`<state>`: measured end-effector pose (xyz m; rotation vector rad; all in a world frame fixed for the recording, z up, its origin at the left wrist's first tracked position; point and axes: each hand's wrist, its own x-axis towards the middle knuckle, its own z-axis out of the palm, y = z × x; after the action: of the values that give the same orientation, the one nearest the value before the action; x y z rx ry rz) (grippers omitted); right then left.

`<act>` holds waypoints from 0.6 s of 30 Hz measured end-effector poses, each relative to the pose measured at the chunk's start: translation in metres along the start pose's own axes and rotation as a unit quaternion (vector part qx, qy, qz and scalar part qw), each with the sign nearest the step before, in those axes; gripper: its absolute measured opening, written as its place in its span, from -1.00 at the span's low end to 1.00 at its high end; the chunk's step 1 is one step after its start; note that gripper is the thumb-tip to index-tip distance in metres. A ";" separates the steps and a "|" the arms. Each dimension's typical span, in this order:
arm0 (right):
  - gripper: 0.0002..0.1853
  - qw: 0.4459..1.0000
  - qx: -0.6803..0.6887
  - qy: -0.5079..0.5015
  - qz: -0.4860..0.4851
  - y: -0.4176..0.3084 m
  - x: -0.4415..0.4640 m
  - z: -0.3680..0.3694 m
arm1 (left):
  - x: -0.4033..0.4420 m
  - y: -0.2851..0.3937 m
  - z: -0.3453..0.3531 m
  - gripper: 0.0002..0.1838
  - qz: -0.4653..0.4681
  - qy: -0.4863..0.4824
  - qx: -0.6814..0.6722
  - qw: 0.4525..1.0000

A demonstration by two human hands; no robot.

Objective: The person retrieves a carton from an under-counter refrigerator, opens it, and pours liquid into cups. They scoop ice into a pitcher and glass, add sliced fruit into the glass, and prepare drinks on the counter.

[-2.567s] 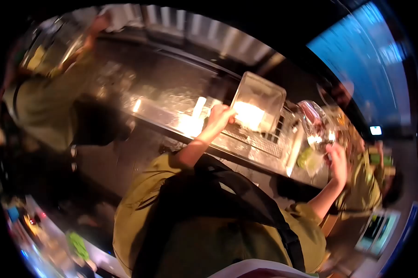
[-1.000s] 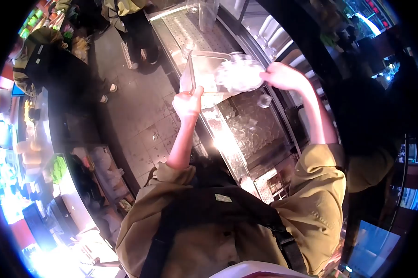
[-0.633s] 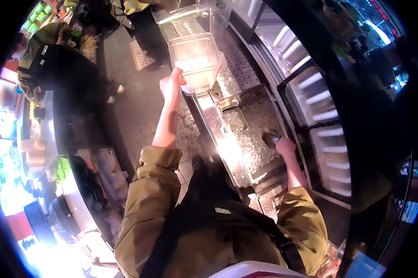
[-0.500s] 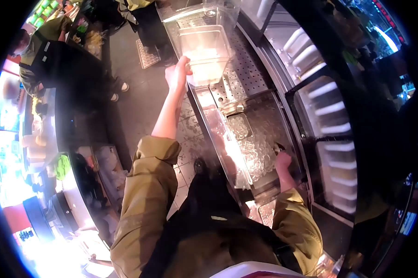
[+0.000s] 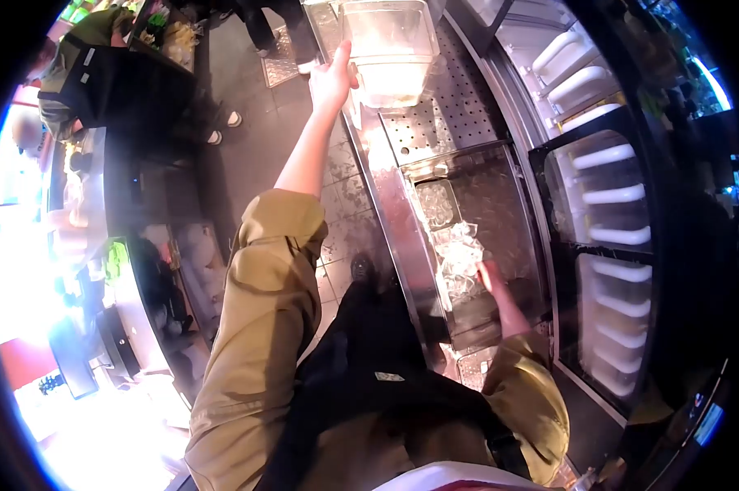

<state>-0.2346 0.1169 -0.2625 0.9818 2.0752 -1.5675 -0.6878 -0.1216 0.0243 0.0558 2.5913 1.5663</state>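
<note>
We hold a clear plastic container [image 5: 392, 69] over the perforated metal tabletop [image 5: 459, 110], the fingers of our left hand [image 5: 332, 83] closed on its side. Our right hand [image 5: 491, 277], its grip unclear to us, meets heaped ice cubes [image 5: 459, 252] in the ice bin [image 5: 513, 204].

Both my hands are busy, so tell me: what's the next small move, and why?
Probably raise your right hand with some ice toward the clear container: that hand is at the heaped ice, while your left hand holds the container.
</note>
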 end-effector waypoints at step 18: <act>-0.54 0.893 -0.407 0.094 -0.167 -0.537 -0.055 -0.100 | -0.016 0.014 -0.006 -0.17 -0.029 0.027 -0.028 0.999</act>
<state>-0.5657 0.1173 0.1758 0.4808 2.7632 -0.5589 -0.6727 -0.1217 0.0403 -0.0655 2.5613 1.6420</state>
